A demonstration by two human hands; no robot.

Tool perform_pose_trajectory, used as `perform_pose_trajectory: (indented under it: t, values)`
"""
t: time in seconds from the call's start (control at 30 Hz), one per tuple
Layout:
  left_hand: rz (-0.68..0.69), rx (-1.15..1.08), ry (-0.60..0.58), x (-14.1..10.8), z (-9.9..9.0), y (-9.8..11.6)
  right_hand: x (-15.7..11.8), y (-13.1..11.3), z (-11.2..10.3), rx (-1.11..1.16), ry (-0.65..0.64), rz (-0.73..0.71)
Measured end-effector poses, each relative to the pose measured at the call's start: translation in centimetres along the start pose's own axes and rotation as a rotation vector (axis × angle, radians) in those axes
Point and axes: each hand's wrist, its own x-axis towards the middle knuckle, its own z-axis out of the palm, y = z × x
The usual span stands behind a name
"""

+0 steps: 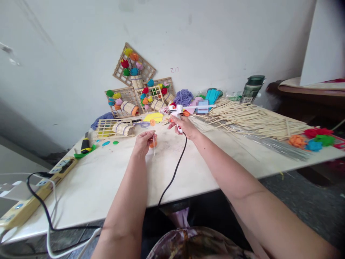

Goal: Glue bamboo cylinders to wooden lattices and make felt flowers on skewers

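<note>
My left hand (144,142) pinches a thin wire stem with a small orange petal (152,122) at its top. More orange pieces (153,141) show just beside and below these fingers. In my right hand (183,126) is a white hot glue gun (176,110), its nozzle toward the left and a long glue stick (199,107) out of its back. The gun's black cord (176,169) runs down over the table's front edge. The nozzle is a little above and to the right of the petal, apart from it.
Bamboo lattice frames with coloured flowers (134,66) lean on the wall. Bamboo sticks (248,117) and wires (280,145) spread on the right near fabric flowers (314,145). A utility knife (85,144) and a power strip (58,172) lie left. Purple yarn (183,97) and a dark bottle (252,89) stand behind.
</note>
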Motion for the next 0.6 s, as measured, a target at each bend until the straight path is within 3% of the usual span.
perform_pose_trajectory:
  t: [0.27,0.6]
  values:
    - [0.005,-0.029,0.048,-0.01,0.08,-0.08,-0.43,-0.16,0.5,-0.129,-0.11,0.002]
    - [0.006,-0.066,0.06,0.02,0.09,-0.17,-0.46,0.06,0.65,-0.29,-0.112,-0.009]
